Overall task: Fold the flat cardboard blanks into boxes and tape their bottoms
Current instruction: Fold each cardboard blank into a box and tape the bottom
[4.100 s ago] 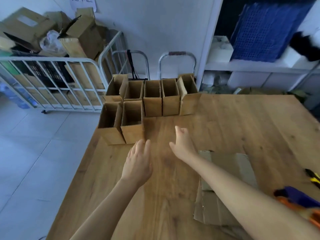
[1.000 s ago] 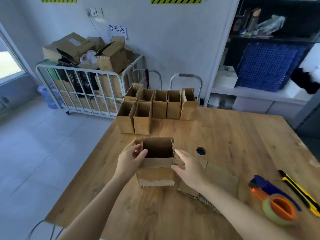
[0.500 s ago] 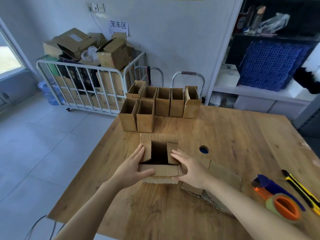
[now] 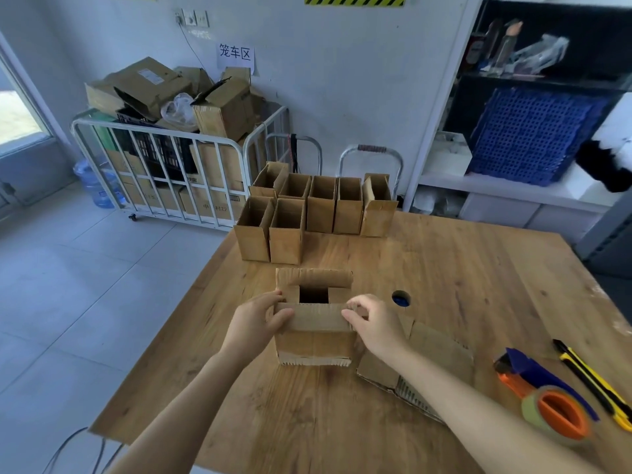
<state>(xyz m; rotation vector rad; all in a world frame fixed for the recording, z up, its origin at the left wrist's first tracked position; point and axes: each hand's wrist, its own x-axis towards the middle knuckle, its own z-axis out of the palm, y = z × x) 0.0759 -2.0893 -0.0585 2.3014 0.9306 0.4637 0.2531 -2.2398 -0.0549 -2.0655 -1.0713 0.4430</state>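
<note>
Box (image 4: 314, 340) standing on the table (image 4: 444, 268), near its middle and close to the person, flapped end up. Two short side flaps lie folded inward, and a dark square gap (image 4: 313, 295) shows between them. Far flap (image 4: 314, 278) leans in over the opening, its edge curled. Near flap (image 4: 316, 316) is bent toward the opening, tilted rather than flat.

Left hand (image 4: 254, 323) grips the box at its upper left corner, with the thumb laid across the left end of the near flap and the fingers curled round the left wall. Right hand (image 4: 372, 323) holds the upper right corner, with the fingers curled over the right end of the same flap and the thumb touching its face.

Blanks (image 4: 441, 354), a flat stack, lie just right of the box, partly under the right forearm. Tape dispenser (image 4: 547, 401), blue with an orange core and a pale roll, rests near the right table edge. A yellow-and-black knife (image 4: 593, 383) lies just beside it, farther right. A round hole (image 4: 400, 298) pierces the tabletop just beyond the right hand.

Upright boxes (image 4: 321, 213), seven and open-topped, stand in two touching rows at the far left corner of the table, five behind and two in front. Beyond the table, a white barred cart (image 4: 160, 132) holds piled cardboard. A blue crate (image 4: 533, 131) leans on a shelf at right.
</note>
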